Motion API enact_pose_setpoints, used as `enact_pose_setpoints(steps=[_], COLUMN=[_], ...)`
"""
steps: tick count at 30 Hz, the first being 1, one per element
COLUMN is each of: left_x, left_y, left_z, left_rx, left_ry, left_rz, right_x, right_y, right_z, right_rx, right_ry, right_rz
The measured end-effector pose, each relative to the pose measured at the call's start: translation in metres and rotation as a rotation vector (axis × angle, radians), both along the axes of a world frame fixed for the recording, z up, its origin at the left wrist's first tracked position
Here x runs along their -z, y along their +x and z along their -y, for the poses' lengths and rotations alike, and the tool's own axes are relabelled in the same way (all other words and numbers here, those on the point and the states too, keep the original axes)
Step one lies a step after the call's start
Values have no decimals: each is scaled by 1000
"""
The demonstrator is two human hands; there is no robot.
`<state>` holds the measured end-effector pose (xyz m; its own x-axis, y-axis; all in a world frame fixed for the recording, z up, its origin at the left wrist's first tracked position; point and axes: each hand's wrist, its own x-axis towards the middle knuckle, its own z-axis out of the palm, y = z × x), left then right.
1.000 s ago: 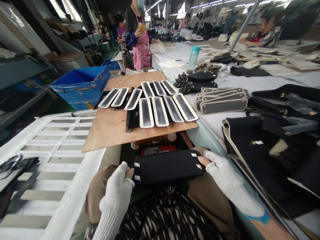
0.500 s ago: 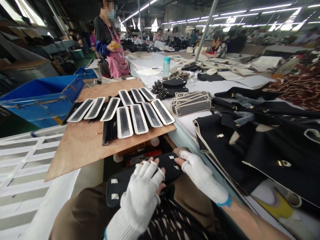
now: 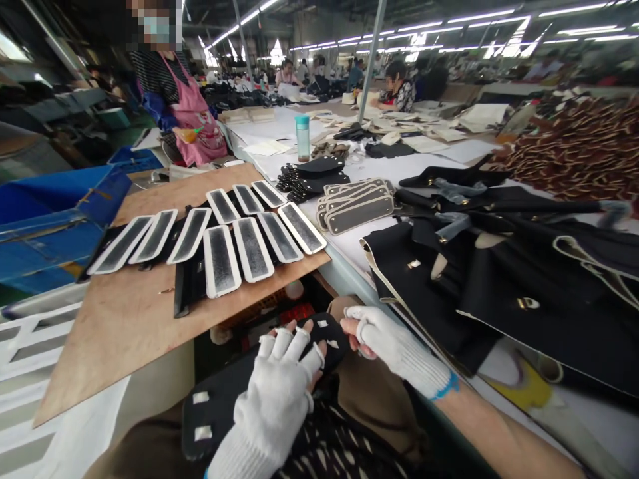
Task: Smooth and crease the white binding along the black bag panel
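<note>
A long black panel (image 3: 224, 392) with rounded corners lies across my lap, small white patches at both ends. My left hand (image 3: 279, 382), in a white fingerless glove, rests over its middle, fingers spread on the dark surface. At the panel's right end, my right hand (image 3: 377, 336) is closed, its bare thumb and fingertips pinched together just beside the white patches (image 3: 329, 342). Whatever sits in that pinch is too small to make out. The left palm covers the panel's centre.
A brown board (image 3: 124, 319) carries several white-edged dark panels (image 3: 222, 261). Right of it lie stacked grey panels (image 3: 357, 213) and black bag pieces (image 3: 424, 286). A bottle (image 3: 302, 140) stands behind. Blue bins (image 3: 64, 219) are at left; a person in a pink apron (image 3: 192, 113) stands beyond.
My view has swung right, shifting the scene left. My right hand has drawn slightly off the panel's end, its fingers more curled. The left hand stays on the panel, fingers a little more spread.
</note>
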<state>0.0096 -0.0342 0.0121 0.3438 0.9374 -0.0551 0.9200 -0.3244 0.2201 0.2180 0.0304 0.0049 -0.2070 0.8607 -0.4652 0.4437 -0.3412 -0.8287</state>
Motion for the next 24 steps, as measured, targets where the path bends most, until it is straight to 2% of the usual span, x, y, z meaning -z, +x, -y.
enact_pose_setpoints(steps=[4, 10, 15, 19, 21, 24], left_x=[-2, -4, 8, 16, 14, 8], left_y=[1, 2, -1, -4, -3, -1], left_z=[-2, -2, -1, 0, 0, 1], left_rx=[9, 2, 46, 46, 45, 18], left_ry=[-11, 1, 19, 38, 33, 14], left_rz=[-35, -64, -51, -12, -9, -18], right_x=[-3, -13, -24, -34, -31, -17], right_y=[1, 5, 2, -14, -27, -46], right_z=[8, 23, 22, 15, 10, 4], right_rx=[5, 112, 53, 34, 58, 85], right_ry=[-31, -3, 17, 180, 278, 285], right_rz=[-60, 201, 249, 293, 334, 332])
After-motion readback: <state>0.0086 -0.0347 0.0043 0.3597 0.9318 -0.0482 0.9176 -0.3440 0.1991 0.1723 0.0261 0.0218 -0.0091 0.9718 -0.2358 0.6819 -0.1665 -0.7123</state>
